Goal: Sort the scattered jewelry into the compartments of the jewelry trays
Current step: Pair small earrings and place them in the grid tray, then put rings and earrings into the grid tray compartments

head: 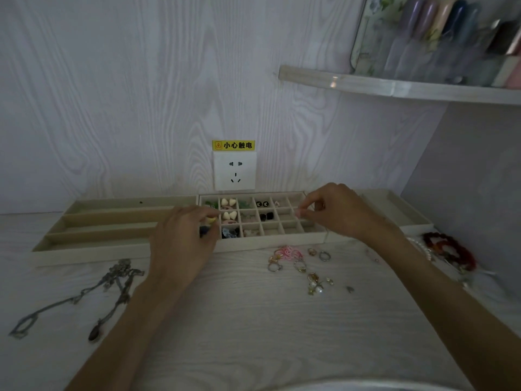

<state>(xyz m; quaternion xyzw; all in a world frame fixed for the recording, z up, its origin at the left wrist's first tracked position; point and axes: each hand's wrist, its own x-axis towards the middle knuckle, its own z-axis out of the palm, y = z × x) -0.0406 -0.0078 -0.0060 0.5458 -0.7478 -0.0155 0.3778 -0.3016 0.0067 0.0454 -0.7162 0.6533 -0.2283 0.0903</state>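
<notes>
1. Far left on the table (253,320), a long grey chain necklace (84,294) is lying loose in front of the trays, touching nothing else.
2. Behind it, the long-slot tray (112,218) is sitting against the wall, its channels running left to right.
3. The left hand (183,241) is hovering over the seam between the two trays, fingers curling down at the left-most column of the grid tray (270,241); something small and yellow (211,220) is showing at the fingertips, but whether it is being pinched I cannot tell.
4. The grid tray is already carrying pieces: cream heart shapes (228,202), black studs (262,204) and dark stones (266,216), each kind in its own square.
5. The right hand (338,213) is working over the tray's right-hand columns, thumb and forefinger pinching narrow on a tiny pale piece (298,212).
6. In front of the tray, rings (324,255) and a pink loop piece (287,252) are waiting in a scattered cluster, with gold earrings (315,283) just nearer.
7. Far right, a dark red bead bracelet (451,249) is lying beside a third tray (406,218).
</notes>
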